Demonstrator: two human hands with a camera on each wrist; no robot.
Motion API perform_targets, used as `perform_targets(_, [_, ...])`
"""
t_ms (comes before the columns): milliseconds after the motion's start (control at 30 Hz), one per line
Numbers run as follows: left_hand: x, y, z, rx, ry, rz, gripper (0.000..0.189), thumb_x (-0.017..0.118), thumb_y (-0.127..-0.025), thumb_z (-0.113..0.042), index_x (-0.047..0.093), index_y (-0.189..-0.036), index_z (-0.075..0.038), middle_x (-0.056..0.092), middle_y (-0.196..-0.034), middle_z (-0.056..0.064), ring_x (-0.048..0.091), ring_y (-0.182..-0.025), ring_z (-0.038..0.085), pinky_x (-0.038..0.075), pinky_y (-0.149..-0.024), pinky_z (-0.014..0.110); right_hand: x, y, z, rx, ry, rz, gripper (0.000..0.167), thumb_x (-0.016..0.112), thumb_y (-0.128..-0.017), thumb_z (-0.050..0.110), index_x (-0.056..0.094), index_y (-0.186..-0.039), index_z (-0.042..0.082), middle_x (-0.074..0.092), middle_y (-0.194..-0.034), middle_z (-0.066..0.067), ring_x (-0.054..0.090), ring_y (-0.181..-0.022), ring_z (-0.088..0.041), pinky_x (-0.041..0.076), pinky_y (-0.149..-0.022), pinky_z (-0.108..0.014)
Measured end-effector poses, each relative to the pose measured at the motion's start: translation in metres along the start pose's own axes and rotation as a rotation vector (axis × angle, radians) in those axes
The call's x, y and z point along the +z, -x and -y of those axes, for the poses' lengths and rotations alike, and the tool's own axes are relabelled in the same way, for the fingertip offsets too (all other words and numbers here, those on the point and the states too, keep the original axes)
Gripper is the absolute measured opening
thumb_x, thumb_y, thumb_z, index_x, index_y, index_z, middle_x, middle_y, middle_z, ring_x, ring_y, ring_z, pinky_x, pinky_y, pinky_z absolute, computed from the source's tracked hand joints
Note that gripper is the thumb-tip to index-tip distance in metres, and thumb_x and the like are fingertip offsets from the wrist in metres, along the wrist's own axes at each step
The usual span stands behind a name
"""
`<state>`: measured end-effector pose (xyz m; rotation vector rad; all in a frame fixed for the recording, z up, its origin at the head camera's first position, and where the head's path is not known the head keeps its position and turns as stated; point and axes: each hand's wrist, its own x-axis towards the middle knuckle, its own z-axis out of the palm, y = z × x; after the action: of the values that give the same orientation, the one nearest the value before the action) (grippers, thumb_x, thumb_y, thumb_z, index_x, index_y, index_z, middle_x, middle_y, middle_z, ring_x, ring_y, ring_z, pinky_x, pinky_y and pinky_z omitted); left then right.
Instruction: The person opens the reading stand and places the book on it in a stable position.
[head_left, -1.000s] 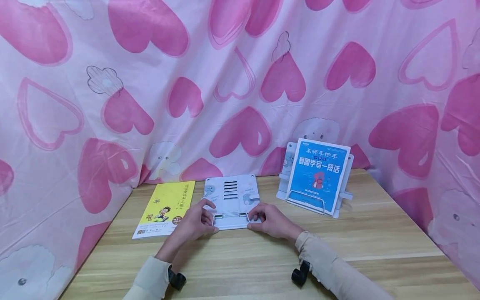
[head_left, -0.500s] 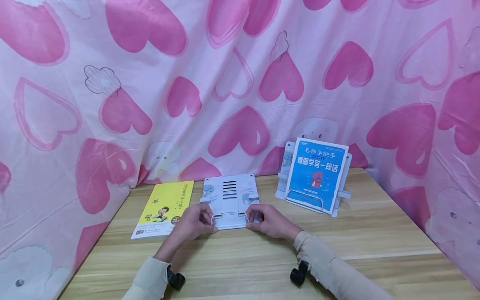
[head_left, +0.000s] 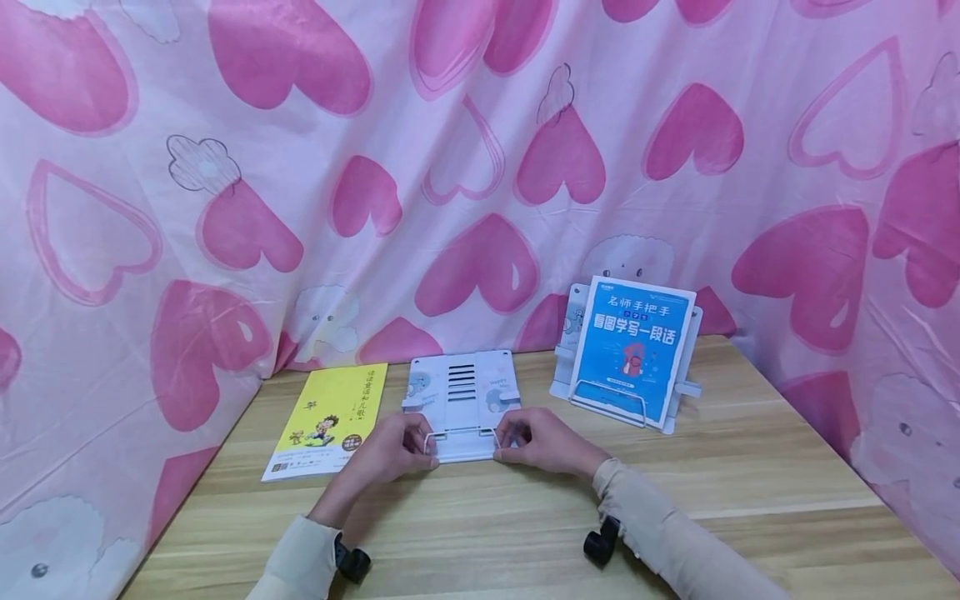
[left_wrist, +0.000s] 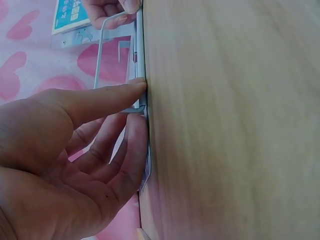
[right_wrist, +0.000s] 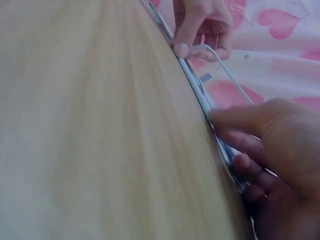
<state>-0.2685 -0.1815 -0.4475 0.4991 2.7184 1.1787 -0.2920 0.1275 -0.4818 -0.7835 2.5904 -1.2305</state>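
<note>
A white book stand (head_left: pixel 462 414) with dark slots and pale cartoon prints lies folded back on the table in the head view. Its wire page holder (left_wrist: pixel 98 62) stands up off the front edge in the left wrist view. My left hand (head_left: pixel 395 448) grips the stand's front left corner, thumb on the front edge and fingers curled behind it. At the front right corner, my right hand (head_left: pixel 542 442) holds the same edge in a matching way, beside the wire's other end. The right fingertips are partly hidden behind the stand's edge in the right wrist view.
A yellow book (head_left: pixel 330 417) lies flat left of the stand, close to my left hand. At the back right, a blue book (head_left: pixel 633 350) leans upright on a second stand (head_left: pixel 567 367). A pink heart-patterned curtain (head_left: pixel 480 125) hangs behind the wooden table (head_left: pixel 480 533).
My left fingers, earlier more raised and spread, have curled in lower at the stand's left corner. The right hand stays at its corner, and the books have not moved.
</note>
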Motion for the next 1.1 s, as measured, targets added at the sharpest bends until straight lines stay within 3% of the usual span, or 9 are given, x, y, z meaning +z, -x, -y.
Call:
perform_targets(133, [0.002, -0.002, -0.002, 0.001, 0.005, -0.044, 0.015, 0.088, -0.092, -0.023, 0.075, -0.095, -0.018, 0.071, -0.092, -0.002, 0.063, -0.084, 0.015, 0.052, -0.072, 0.020, -0.003, 0.000, -0.002, 0.017, -0.041, -0.056, 0.020, 0.075, -0.100, 0.052, 0.080, -0.100, 0.034, 0.072, -0.094, 0.010, 0.063, -0.090, -0.016, 0.055, -0.076, -0.027])
perform_targets(300, [0.001, -0.003, -0.005, -0.027, 0.036, -0.217, 0.008, 0.079, -0.101, -0.024, 0.078, -0.106, -0.018, 0.075, -0.110, 0.000, 0.068, -0.099, 0.018, 0.060, -0.088, 0.031, -0.002, -0.002, -0.008, 0.086, -0.115, -0.288, 0.017, 0.070, -0.106, 0.040, 0.078, -0.105, 0.025, 0.069, -0.097, 0.004, 0.061, -0.091, -0.018, 0.053, -0.076, -0.028])
perform_targets(367, [0.000, -0.003, -0.004, -0.034, 0.029, -0.292, 0.015, 0.077, -0.102, -0.019, 0.078, -0.116, -0.014, 0.072, -0.125, 0.007, 0.068, -0.110, 0.025, 0.062, -0.096, 0.041, -0.001, -0.002, -0.010, 0.116, -0.135, -0.362, 0.013, 0.070, -0.107, 0.031, 0.074, -0.112, 0.020, 0.068, -0.105, 0.000, 0.061, -0.095, -0.019, 0.054, -0.081, -0.029])
perform_targets(467, [-0.001, -0.004, -0.003, -0.069, 0.008, -0.346, 0.039, 0.076, -0.102, -0.015, 0.069, -0.139, -0.006, 0.061, -0.147, 0.017, 0.061, -0.130, 0.036, 0.055, -0.111, 0.056, 0.000, -0.003, -0.011, 0.159, -0.149, -0.415, 0.029, 0.071, -0.106, 0.026, 0.067, -0.131, 0.014, 0.068, -0.127, -0.007, 0.063, -0.102, -0.018, 0.057, -0.087, -0.030])
perform_targets(567, [0.001, -0.007, 0.000, -0.134, 0.004, -0.314, 0.060, 0.075, -0.102, -0.017, 0.053, -0.155, -0.001, 0.053, -0.158, 0.024, 0.057, -0.138, 0.040, 0.050, -0.117, 0.060, 0.000, -0.003, -0.010, 0.193, -0.158, -0.394, 0.051, 0.072, -0.105, 0.026, 0.057, -0.151, 0.011, 0.063, -0.150, -0.011, 0.065, -0.099, -0.019, 0.058, -0.082, -0.030])
perform_targets(700, [0.004, -0.008, 0.003, -0.205, 0.020, -0.246, 0.072, 0.074, -0.104, -0.024, 0.040, -0.164, -0.001, 0.052, -0.161, 0.025, 0.060, -0.137, 0.038, 0.051, -0.118, 0.059, -0.001, -0.002, -0.009, 0.204, -0.182, -0.333, 0.059, 0.072, -0.105, 0.026, 0.052, -0.159, 0.013, 0.061, -0.156, -0.011, 0.063, -0.087, -0.020, 0.055, -0.067, -0.027])
perform_targets(800, [0.004, -0.007, 0.005, -0.226, 0.029, -0.243, 0.074, 0.074, -0.103, -0.025, 0.040, -0.164, -0.002, 0.056, -0.157, 0.024, 0.061, -0.133, 0.036, 0.054, -0.114, 0.056, -0.001, -0.002, -0.011, 0.204, -0.214, -0.329, 0.053, 0.071, -0.106, 0.024, 0.056, -0.156, 0.013, 0.064, -0.153, -0.010, 0.064, -0.083, -0.019, 0.055, -0.062, -0.027])
perform_targets(1000, [0.001, -0.007, 0.011, -0.244, 0.025, -0.231, 0.076, 0.079, -0.100, -0.023, 0.043, -0.163, -0.001, 0.062, -0.144, 0.021, 0.060, -0.120, 0.031, 0.056, -0.104, 0.048, -0.001, -0.003, -0.013, 0.208, -0.233, -0.367, 0.033, 0.070, -0.106, 0.018, 0.070, -0.138, 0.014, 0.073, -0.132, -0.008, 0.067, -0.087, -0.019, 0.059, -0.068, -0.030])
perform_targets(1100, [-0.001, -0.007, 0.012, -0.238, 0.022, -0.213, 0.081, 0.084, -0.095, -0.019, 0.043, -0.163, 0.000, 0.064, -0.143, 0.021, 0.062, -0.118, 0.030, 0.056, -0.103, 0.048, -0.002, -0.003, -0.013, 0.223, -0.236, -0.366, 0.031, 0.072, -0.104, 0.018, 0.071, -0.135, 0.014, 0.073, -0.127, -0.007, 0.067, -0.088, -0.020, 0.060, -0.070, -0.031])
